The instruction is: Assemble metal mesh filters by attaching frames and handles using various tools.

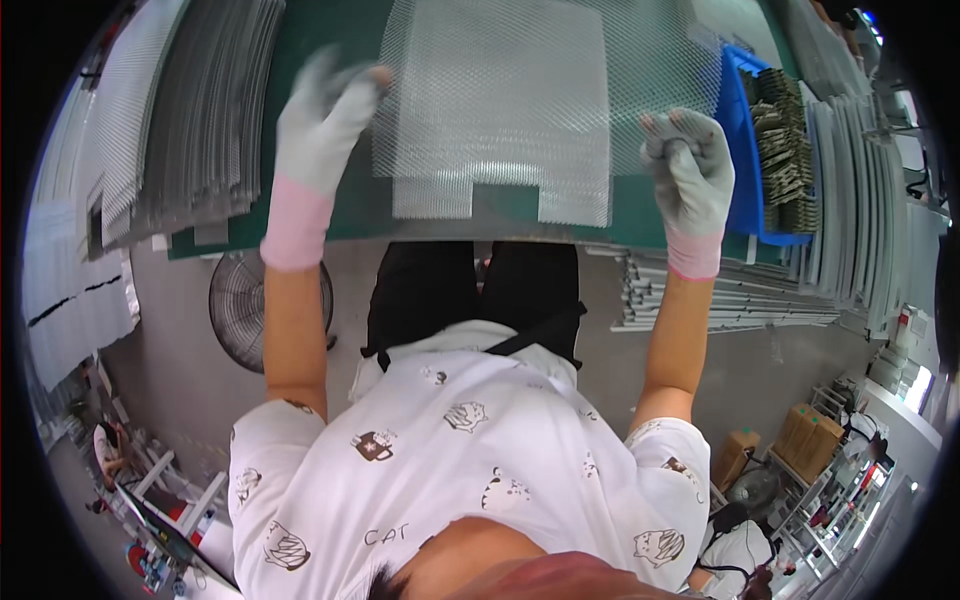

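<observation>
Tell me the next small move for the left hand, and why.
Probably bring the left hand in its white-and-pink glove onto the left edge of the wide, see-through mesh sheet to steady it. That sheet overlaps the notched silvery mesh sheet and reaches past both its sides; the hand is blurred close beside that edge, so contact is unclear.

Notched silvery mesh sheet [500, 195], flat on grn tbl [360, 212], overlapping wider mesh pc [660, 65]

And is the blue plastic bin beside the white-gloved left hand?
No, the blue plastic bin stands beside the white-gloved right hand instead.
</observation>
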`<state>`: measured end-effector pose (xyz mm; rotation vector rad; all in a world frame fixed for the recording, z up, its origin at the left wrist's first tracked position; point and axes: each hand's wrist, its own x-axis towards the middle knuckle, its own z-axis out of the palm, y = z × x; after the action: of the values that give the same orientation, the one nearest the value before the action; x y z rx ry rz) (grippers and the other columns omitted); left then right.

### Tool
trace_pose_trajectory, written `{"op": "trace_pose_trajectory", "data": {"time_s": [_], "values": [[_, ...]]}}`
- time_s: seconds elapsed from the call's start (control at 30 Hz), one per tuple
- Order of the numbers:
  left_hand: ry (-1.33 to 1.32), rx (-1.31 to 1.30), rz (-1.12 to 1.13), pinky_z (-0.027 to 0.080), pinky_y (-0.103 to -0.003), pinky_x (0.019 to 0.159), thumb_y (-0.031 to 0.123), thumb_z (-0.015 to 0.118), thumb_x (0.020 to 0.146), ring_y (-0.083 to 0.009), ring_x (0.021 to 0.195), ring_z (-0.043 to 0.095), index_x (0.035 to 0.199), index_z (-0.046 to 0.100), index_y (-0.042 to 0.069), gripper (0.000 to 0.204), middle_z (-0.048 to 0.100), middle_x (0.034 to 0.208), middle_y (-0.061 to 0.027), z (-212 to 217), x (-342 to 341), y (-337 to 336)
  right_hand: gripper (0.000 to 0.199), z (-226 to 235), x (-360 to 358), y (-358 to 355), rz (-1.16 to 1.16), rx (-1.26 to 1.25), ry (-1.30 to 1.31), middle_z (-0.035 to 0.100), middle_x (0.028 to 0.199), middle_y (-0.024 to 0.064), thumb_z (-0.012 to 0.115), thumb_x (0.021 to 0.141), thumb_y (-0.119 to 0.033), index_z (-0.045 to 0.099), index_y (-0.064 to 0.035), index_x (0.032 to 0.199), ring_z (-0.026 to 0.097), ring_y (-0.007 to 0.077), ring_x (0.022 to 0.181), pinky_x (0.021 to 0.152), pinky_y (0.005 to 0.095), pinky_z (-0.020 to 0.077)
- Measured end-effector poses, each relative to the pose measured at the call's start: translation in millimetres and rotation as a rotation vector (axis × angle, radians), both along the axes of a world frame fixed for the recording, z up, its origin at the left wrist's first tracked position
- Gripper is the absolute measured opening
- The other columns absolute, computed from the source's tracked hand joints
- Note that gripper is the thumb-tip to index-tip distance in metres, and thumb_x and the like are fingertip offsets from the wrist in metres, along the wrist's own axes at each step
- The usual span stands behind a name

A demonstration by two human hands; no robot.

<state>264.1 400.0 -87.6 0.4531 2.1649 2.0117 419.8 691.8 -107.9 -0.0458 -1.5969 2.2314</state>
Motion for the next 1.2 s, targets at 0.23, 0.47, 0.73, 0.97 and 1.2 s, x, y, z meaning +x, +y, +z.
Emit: {"op": "trace_pose_trajectory", "data": {"time_s": [0.23, 0.47, 0.73, 0.97, 1.2], "values": [[0.083, -0.299, 0.012, 0.046, -0.019, 0.066, 0.018, 0.070, 0.082, -0.0049, 0.072, 0.053, 0.126, 0.053, -0.003, 0.051, 0.058, 0.082, -0.0012, -43.4, 22.8, 13.8, 0.039, -15.1, 33.2, -29.6, -0.335, 0.322, -0.521, 0.063, 0.090, 0.0078, 0.064, 0.086, -0.008, 0.051, 0.0082, 0.118, 0.056, 0.0081, 0.078, 0.072, 0.0195, 0.0455], [0.082, -0.434, 0.007, 0.045, -0.021, 0.062, 0.021, 0.071, 0.080, -0.0068, 0.068, 0.053, 0.125, 0.055, 0.001, 0.052, 0.059, 0.080, -0.0033, -69.6, 21.6, 4.2, 0.034, -44.4, 32.0, -39.2, -0.349, 0.446, -0.558, 0.058, 0.078, 0.0016, 0.064, 0.084, -0.009, 0.054, 0.0072, 0.112, 0.050, 0.0040, 0.067, 0.060, 0.0186, 0.0438], [0.072, -0.494, -0.015, 0.045, -0.023, 0.062, 0.020, 0.070, 0.079, -0.0081, 0.064, 0.053, 0.126, 0.056, 0.006, 0.051, 0.058, 0.075, -0.0059, -69.2, 19.9, 9.1, 0.034, -55.6, 28.5, -39.0, -0.362, 0.505, -0.583, 0.060, 0.077, 0.0033, 0.064, 0.082, -0.007, 0.055, 0.0068, 0.112, 0.053, 0.0060, 0.067, 0.062, 0.0212, 0.0466], [0.116, -0.582, 0.017, 0.046, -0.026, 0.066, 0.026, 0.069, 0.079, -0.0136, 0.067, 0.054, 0.126, 0.055, 0.005, 0.053, 0.060, 0.080, -0.0095, -77.7, 20.4, 13.0, 0.035, -62.3, 28.0, -40.8, -0.384, 0.512, -0.615, 0.060, 0.076, 0.0055, 0.063, 0.082, -0.009, 0.056, 0.0057, 0.112, 0.056, 0.0087, 0.067, 0.062, 0.0244, 0.0486], [0.201, -0.644, 0.004, 0.049, -0.031, 0.076, 0.026, 0.067, 0.079, -0.0230, 0.077, 0.062, 0.124, 0.054, 0.002, 0.052, 0.063, 0.086, -0.0151, -81.3, 14.7, 9.7, 0.043, -51.4, 19.4, -46.8, -0.363, 0.918, -0.725, 0.063, 0.081, 0.0125, 0.061, 0.082, -0.014, 0.052, -0.0039, 0.122, 0.063, 0.0217, 0.071, 0.066, 0.0338, 0.0509]]}}
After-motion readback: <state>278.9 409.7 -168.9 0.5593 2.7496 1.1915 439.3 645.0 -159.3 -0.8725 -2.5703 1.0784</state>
